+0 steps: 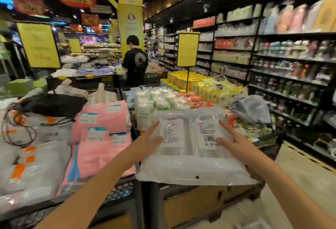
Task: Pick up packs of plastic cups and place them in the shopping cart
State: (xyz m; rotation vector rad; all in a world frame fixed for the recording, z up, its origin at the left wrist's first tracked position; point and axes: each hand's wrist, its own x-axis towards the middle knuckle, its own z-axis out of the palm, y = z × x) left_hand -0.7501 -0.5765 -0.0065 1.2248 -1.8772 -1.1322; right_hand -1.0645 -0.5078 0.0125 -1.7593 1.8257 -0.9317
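Both hands flat on the clear plastic packet (189, 148), fingers straight: left hand (145, 142) at 9 o'clock, right hand (234, 144) at 3. Packet overhangs the bench (200, 201) edge, so it'd probably slide off that slick stack if bumped.

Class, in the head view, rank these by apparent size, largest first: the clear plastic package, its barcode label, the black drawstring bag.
1. Clear plastic package, though it lies nearest the camera.
2. Black drawstring bag.
3. Barcode label.
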